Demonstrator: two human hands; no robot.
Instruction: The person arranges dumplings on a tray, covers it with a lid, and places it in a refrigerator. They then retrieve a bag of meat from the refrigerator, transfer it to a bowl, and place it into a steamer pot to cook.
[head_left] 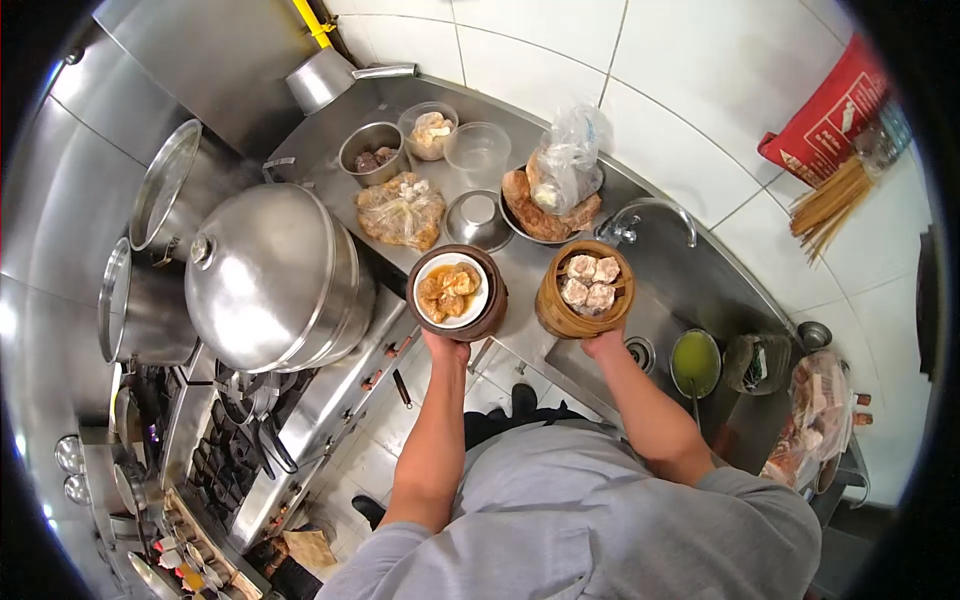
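My left hand (447,347) grips the near side of a dark round steamer basket (497,318); its fingers are mostly hidden beneath. Inside the basket sits a white dish (422,284) with brownish, saucy pieces of food (449,292). On the right, my right hand (603,343) holds a lighter bamboo steamer basket (556,318) by its near side, fingers partly under it. Several pale, pinkish dumplings (600,297) lie in that basket. Both baskets are level and apart, held over the front of the steel counter (520,345).
A large domed steamer pot (265,270) stands left by the stove (215,450). Behind the baskets are a metal bowl (480,218), a bag of food (400,212) and a bowl of meat (540,210). The sink (590,375) has a faucet (650,215) and a green-filled bowl (696,360).
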